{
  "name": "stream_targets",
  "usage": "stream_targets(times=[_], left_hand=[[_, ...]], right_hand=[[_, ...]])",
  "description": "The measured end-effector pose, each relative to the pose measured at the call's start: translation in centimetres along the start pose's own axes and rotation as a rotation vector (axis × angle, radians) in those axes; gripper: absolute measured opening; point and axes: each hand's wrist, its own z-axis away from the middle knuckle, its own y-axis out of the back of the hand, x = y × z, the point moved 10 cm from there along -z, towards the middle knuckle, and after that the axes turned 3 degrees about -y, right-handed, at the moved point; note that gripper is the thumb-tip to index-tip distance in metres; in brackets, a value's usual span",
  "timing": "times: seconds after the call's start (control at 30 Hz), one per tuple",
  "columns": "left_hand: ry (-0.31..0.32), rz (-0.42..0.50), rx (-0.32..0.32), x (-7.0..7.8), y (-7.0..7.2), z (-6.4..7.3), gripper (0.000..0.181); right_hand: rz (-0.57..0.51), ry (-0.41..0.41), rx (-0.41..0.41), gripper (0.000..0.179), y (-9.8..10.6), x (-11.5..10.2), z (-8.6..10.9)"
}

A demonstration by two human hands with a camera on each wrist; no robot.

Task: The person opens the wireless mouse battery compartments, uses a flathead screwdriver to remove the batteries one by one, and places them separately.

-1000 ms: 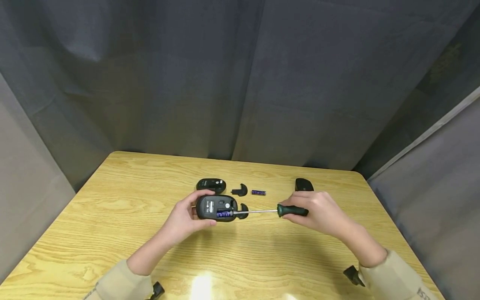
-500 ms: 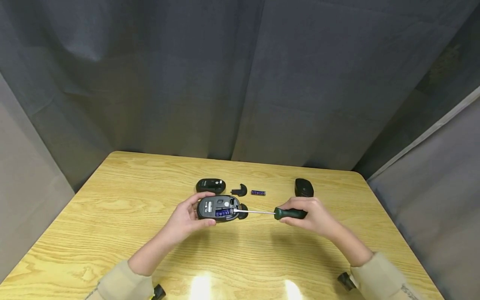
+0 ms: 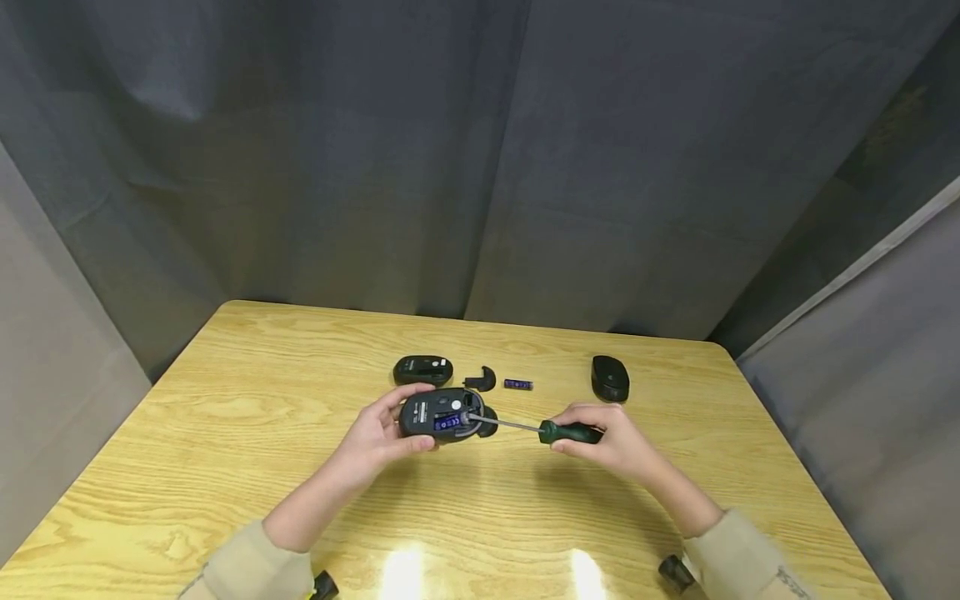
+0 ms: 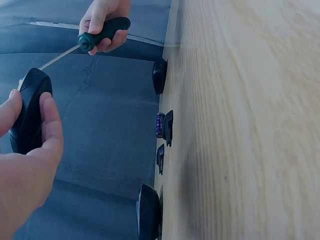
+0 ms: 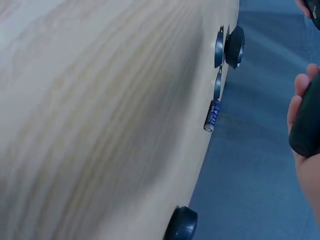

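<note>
My left hand grips a black computer mouse above the table, underside up, thumb on its near side. A purple battery lies in its uncovered compartment, slightly slanted. My right hand holds a screwdriver by its dark green handle. The metal shaft points left, and its tip is at the battery's right end; whether it touches the battery or the mouse's edge I cannot tell. In the left wrist view, fingers and thumb clasp the mouse from both sides.
Behind the held mouse, another upturned mouse lies on the table. Beside it are a black battery cover and a loose purple battery. A second cover is partly hidden. Farther right sits a third black mouse.
My right hand has moved left and a little nearer, taking the screwdriver along. The battery's right end has shifted, so it lies more slanted. The held mouse has moved slightly right and tilted.
</note>
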Motion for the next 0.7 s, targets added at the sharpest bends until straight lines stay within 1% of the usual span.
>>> stream_targets(times=[0.2, 0.4, 0.47, 0.57, 0.7], left_hand=[[0.034, -0.006, -0.010, -0.5, -0.6, 0.0, 0.076], [0.033, -0.006, -0.008, -0.6, -0.6, 0.1, 0.076], [0.031, -0.010, -0.006, -0.6, -0.5, 0.1, 0.075], [0.026, -0.010, -0.005, -0.5, -0.5, 0.1, 0.075], [0.022, -0.013, -0.002, -0.4, -0.4, 0.2, 0.075]], right_hand=[[-0.008, -0.038, 0.010, 0.020, -0.5, 0.4, 0.1], [-0.016, -0.065, 0.005, 0.021, -0.5, 0.2, 0.1], [-0.017, -0.061, 0.004, 0.022, -0.4, 0.2, 0.1], [0.006, -0.030, 0.023, 0.024, -0.2, 0.3, 0.0], [0.046, 0.003, 0.064, 0.028, 0.2, 1.7, 0.2]])
